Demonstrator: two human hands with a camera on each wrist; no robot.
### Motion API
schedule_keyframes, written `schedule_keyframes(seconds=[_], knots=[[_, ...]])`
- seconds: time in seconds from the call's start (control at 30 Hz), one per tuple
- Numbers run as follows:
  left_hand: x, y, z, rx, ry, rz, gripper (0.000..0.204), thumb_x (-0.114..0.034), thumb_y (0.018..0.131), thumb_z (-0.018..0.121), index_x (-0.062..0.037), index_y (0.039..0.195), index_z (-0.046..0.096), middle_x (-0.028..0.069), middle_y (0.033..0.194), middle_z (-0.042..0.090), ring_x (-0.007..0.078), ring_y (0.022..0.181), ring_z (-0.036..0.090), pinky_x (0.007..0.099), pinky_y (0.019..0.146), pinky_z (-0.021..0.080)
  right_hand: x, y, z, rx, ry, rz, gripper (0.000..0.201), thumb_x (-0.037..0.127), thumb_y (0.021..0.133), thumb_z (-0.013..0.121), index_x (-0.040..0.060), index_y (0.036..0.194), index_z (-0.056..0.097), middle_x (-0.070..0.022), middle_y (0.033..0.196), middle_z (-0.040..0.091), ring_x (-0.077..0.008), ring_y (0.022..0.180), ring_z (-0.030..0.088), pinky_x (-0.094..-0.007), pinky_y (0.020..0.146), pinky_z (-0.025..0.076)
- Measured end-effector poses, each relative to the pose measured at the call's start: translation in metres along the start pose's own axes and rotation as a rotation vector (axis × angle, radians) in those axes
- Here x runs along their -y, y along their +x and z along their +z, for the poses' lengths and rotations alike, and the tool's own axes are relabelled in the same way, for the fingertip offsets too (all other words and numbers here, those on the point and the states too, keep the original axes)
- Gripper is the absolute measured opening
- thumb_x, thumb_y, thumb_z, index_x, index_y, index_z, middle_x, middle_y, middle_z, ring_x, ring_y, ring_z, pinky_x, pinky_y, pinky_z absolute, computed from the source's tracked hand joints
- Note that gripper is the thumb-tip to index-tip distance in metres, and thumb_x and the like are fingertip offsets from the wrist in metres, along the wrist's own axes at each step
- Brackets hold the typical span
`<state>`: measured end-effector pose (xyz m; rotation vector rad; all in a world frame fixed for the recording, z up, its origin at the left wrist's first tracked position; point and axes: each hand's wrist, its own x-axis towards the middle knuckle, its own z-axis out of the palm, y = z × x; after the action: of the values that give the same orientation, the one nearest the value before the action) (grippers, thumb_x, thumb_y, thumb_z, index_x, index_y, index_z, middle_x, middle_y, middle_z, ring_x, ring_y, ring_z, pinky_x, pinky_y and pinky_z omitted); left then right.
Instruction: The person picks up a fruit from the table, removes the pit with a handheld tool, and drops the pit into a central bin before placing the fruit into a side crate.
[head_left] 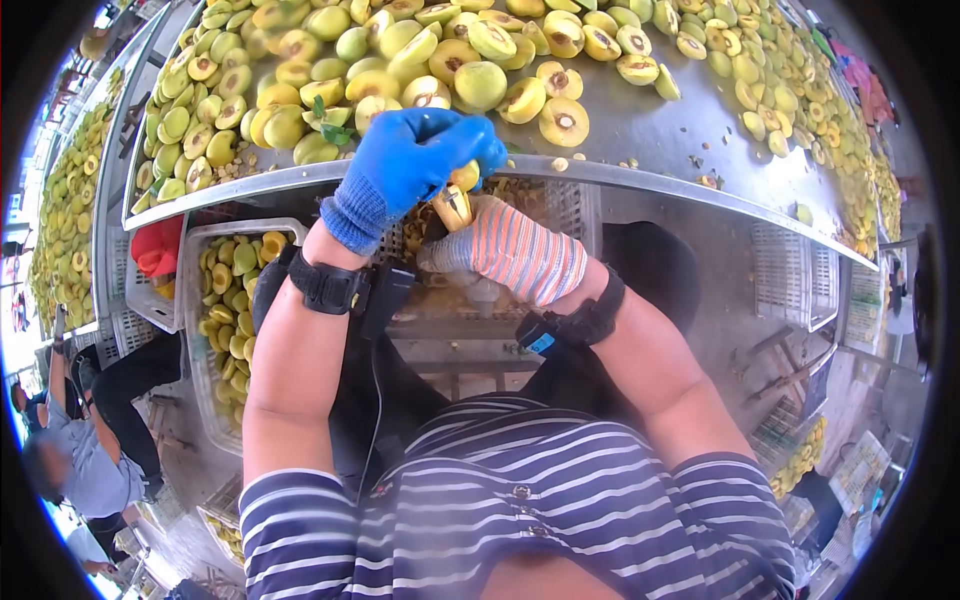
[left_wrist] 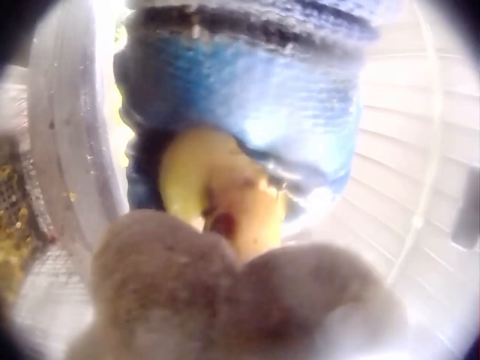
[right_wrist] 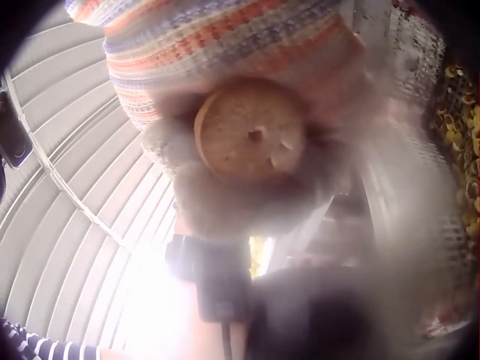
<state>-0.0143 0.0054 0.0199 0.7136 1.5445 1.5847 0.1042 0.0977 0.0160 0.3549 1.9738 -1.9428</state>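
Observation:
In a blue knitted glove, my left hand (head_left: 415, 165) grips a yellow fruit (head_left: 465, 177) with curled fingers, just above the right hand. The left wrist view shows this fruit (left_wrist: 184, 176) under the blue fingers, a brownish hollow in its flesh. My right hand (head_left: 515, 250), in a striped glove, holds a pale wooden piece (head_left: 453, 207) directly below the fruit. Its round wooden end (right_wrist: 247, 131) sticks out of the fist in the right wrist view. Whether a blade is on its other end is hidden.
Halved fruits (head_left: 480, 85) cover much of the metal table (head_left: 690, 130), whose raised edge (head_left: 640, 182) runs just beyond the hands. Left of the left forearm stands a white crate (head_left: 208, 400) of fruit halves. Empty crates (head_left: 790, 270) stand at right; another person (head_left: 85, 465) sits far left.

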Motion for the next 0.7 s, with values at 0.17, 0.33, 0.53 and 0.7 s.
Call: schedule_keyframes(seconds=[0.17,0.33,0.53,0.7], knots=[[0.015,0.001,0.003,-0.005,-0.217,0.079,0.033,-0.027,0.093,0.064,0.0058,0.092,0.071,0.0114,0.089,0.072,0.0155,0.08,0.067,0.0278,0.079,0.053,0.013,-0.012,-0.004,0.003,0.101,0.191,0.017,0.019,0.081,0.074,0.0032,0.083,0.068,-0.003,0.059,0.061,-0.0119,0.053,0.057,-0.0275,0.051,0.044],[0.01,0.0,0.0,0.162,-0.276,0.084,0.035,-0.029,0.094,0.063,0.0058,0.095,0.071,0.0123,0.087,0.072,0.0181,0.081,0.068,0.0305,0.079,0.054,0.001,-0.011,-0.004,0.04,0.069,0.114,0.02,0.022,0.081,0.074,0.0032,0.078,0.067,-0.0025,0.057,0.059,-0.0114,0.047,0.053,-0.0278,0.045,0.039],[0.013,-0.005,0.0,0.183,-0.345,0.035,0.036,-0.029,0.096,0.058,0.0055,0.099,0.068,0.0142,0.089,0.07,0.0222,0.082,0.067,0.0334,0.079,0.054,-0.011,-0.013,-0.015,0.163,0.243,0.162,0.02,0.021,0.079,0.074,0.0064,0.072,0.062,-0.0012,0.054,0.053,-0.0117,0.044,0.049,-0.0273,0.041,0.037],[0.018,-0.021,0.003,0.026,-0.425,0.196,0.04,-0.033,0.096,0.058,0.0044,0.109,0.065,0.0145,0.098,0.07,0.0248,0.088,0.068,0.0343,0.08,0.055,0.001,-0.029,-0.015,0.186,0.2,0.127,0.018,0.018,0.077,0.073,0.0064,0.076,0.06,0.0005,0.054,0.05,-0.0113,0.041,0.047,-0.0257,0.041,0.037]])
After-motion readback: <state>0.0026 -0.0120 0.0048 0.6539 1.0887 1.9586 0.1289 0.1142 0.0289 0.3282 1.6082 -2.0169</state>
